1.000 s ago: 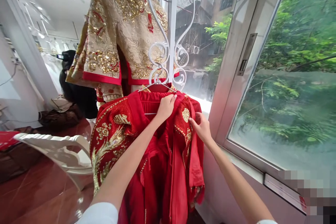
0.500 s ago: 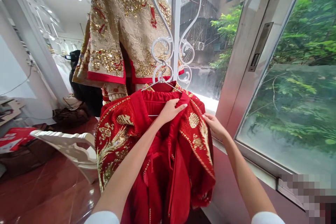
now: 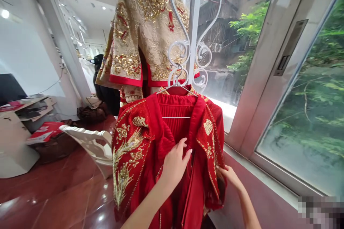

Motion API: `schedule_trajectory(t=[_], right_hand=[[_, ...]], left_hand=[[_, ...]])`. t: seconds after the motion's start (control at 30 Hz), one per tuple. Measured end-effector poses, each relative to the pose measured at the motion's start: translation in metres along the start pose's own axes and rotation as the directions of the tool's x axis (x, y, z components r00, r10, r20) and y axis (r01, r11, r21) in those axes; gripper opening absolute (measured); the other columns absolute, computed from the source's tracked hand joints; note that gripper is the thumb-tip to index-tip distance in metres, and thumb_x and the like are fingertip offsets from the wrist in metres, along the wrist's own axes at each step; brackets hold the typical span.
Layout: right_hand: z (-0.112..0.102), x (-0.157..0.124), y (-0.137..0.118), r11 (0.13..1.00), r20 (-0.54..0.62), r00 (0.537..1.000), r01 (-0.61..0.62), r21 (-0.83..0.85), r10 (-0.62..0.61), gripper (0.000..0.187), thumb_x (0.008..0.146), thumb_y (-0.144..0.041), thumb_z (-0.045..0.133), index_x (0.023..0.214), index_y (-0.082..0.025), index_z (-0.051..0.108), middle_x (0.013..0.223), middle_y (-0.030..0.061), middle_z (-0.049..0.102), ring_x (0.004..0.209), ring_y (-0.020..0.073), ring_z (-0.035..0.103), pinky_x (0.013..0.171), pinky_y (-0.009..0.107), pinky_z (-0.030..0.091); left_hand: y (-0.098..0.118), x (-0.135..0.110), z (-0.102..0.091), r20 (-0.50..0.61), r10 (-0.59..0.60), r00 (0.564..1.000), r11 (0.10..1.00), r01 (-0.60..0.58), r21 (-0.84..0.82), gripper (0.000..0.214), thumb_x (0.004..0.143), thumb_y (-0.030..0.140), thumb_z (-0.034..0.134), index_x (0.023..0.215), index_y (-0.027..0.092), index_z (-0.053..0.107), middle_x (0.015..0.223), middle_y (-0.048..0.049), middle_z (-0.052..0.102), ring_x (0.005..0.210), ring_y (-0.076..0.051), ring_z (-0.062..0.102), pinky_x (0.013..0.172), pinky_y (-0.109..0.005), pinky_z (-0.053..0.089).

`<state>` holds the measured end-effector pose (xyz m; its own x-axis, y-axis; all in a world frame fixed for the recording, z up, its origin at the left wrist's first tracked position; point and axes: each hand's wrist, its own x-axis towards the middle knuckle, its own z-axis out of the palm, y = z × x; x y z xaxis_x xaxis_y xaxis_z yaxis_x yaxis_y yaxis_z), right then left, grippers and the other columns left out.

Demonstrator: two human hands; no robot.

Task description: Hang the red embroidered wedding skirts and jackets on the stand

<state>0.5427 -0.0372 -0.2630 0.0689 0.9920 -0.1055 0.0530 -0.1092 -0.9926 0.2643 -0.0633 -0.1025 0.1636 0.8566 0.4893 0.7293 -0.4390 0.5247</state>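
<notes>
A red embroidered jacket [image 3: 129, 157], gold-stitched and open down the front, hangs on a thin wire hanger [image 3: 176, 117]. My left hand [image 3: 173, 162] is at the front opening, with thumb and forefinger apart beside the inner edge. Whether its other fingers touch the cloth I cannot tell. At the jacket's right side, my right hand [image 3: 229, 177] pinches the outer edge of the sleeve, some fingertips hidden by cloth. The hanger hooks onto a white scrolled metal stand [image 3: 194, 32].
Behind hangs a cream and gold garment [image 3: 150, 43] with red trim. A sliding window [image 3: 268, 114] stands close on the right. To the left are a white chair [image 3: 88, 139], a red box [image 3: 48, 130] on a brown bag and a desk [image 3: 16, 125].
My left hand has moved down from the collar to the chest of the front opening. My right hand has slid lower along the sleeve. The view has turned left.
</notes>
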Motion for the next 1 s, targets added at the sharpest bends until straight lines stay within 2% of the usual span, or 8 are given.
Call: schedule_trajectory(t=[0.13,0.23,0.33,0.4,0.5,0.63,0.8,1.0], right_hand=[[-0.016,-0.005,-0.064,0.932,-0.046,0.979,0.172,-0.318,-0.196,0.051,0.046,-0.036,0.077,0.091,-0.015,0.065,0.094,0.0110,0.068,0.088,0.0322,0.063,0.080,0.044,0.051],[-0.001,-0.008,-0.161,0.741,-0.082,0.786,0.535,-0.406,-0.613,0.058,0.069,-0.041,0.065,0.122,-0.024,0.050,0.124,0.0102,0.054,0.112,0.0277,0.052,0.091,0.043,0.046],[0.031,0.008,-0.244,0.409,-0.004,0.502,0.700,-0.586,-0.865,0.046,0.081,-0.041,0.053,0.124,-0.026,0.049,0.131,0.0083,0.049,0.122,0.0261,0.042,0.100,0.046,0.035],[0.050,0.030,-0.272,0.259,0.133,0.445,0.712,-0.653,-0.885,0.047,0.083,-0.042,0.050,0.126,-0.023,0.048,0.123,0.0112,0.054,0.115,0.0268,0.048,0.097,0.046,0.036],[0.067,0.060,-0.280,0.175,0.228,0.485,0.652,-0.738,-0.844,0.044,0.087,-0.042,0.044,0.122,-0.018,0.052,0.109,0.0130,0.062,0.096,0.0268,0.057,0.083,0.040,0.043],[0.068,0.068,-0.280,0.210,0.118,0.549,0.498,-0.841,-0.828,0.038,0.089,-0.043,0.035,0.103,-0.019,0.061,0.085,0.0092,0.066,0.075,0.0241,0.058,0.063,0.031,0.039],[0.053,0.056,-0.310,0.230,0.299,0.594,0.653,-0.721,-0.747,0.045,0.087,-0.052,0.031,0.064,-0.018,0.051,0.056,0.0000,0.049,0.055,0.0139,0.045,0.055,0.025,0.031],[0.048,0.053,-0.332,0.337,0.369,0.661,0.690,-0.640,-0.653,0.053,0.082,-0.066,0.032,0.058,-0.019,0.040,0.051,-0.0021,0.036,0.050,0.0110,0.033,0.049,0.024,0.027]], left_hand=[[-0.009,0.017,-0.068,-0.343,0.297,0.891,0.950,-0.242,0.195,0.020,0.087,0.025,0.046,0.100,0.018,0.059,0.099,-0.0060,0.066,0.094,-0.017,0.060,0.094,-0.034,0.044],[-0.023,0.059,-0.126,-0.384,0.396,0.834,0.879,-0.222,0.423,0.022,0.085,0.026,0.048,0.101,0.016,0.060,0.105,-0.0086,0.063,0.103,-0.022,0.055,0.098,-0.041,0.039],[-0.040,0.102,-0.157,-0.294,0.381,0.877,0.854,-0.210,0.477,0.037,0.086,0.033,0.049,0.118,0.014,0.052,0.117,-0.0107,0.058,0.112,-0.024,0.050,0.098,-0.039,0.039],[-0.048,0.119,-0.160,-0.177,0.358,0.917,0.842,-0.235,0.485,0.042,0.088,0.036,0.046,0.124,0.014,0.049,0.119,-0.0109,0.059,0.109,-0.024,0.053,0.094,-0.037,0.042],[-0.053,0.123,-0.148,-0.176,0.319,0.931,0.824,-0.181,0.536,0.040,0.091,0.035,0.040,0.123,0.015,0.051,0.112,-0.0111,0.063,0.099,-0.025,0.059,0.085,-0.036,0.046],[-0.056,0.115,-0.131,-0.318,0.367,0.874,0.828,-0.151,0.540,0.035,0.091,0.032,0.039,0.117,0.014,0.056,0.106,-0.0103,0.065,0.096,-0.024,0.059,0.083,-0.034,0.045],[-0.055,0.116,-0.129,-0.369,0.387,0.845,0.851,-0.174,0.495,0.031,0.091,0.029,0.040,0.110,0.012,0.057,0.101,-0.0111,0.063,0.097,-0.023,0.055,0.087,-0.034,0.043],[-0.049,0.114,-0.132,-0.340,0.374,0.863,0.857,-0.182,0.482,0.028,0.090,0.028,0.041,0.102,0.011,0.059,0.095,-0.0108,0.064,0.093,-0.023,0.056,0.085,-0.035,0.043]])
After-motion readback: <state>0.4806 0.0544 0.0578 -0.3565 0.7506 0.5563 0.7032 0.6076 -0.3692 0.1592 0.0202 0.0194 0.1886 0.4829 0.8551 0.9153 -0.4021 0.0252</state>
